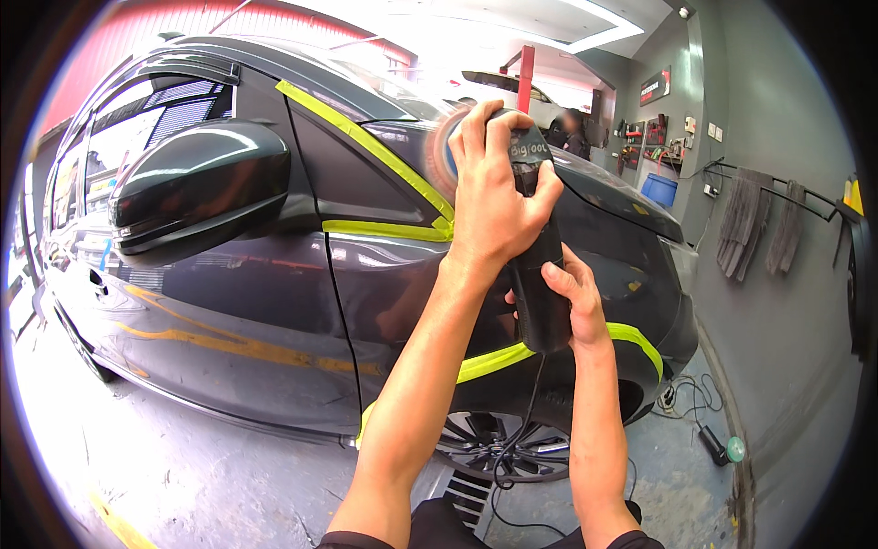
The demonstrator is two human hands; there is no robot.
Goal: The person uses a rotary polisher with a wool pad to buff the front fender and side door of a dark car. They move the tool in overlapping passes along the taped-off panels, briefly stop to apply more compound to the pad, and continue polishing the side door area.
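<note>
Dark car [274,274] with yellow tape [375,151] along its fender edges: the left hand [494,197] grips the polisher [535,247] head and the right hand [572,297] its body, where tilting the spinning pad [445,151] could burn paint or tear tape, or the cord [521,430] could snag.

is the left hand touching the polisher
Touching. The head view shows the left hand wrapped over the head of the black polisher, fingers curled across its top, while the right hand grips its body lower down.
</note>
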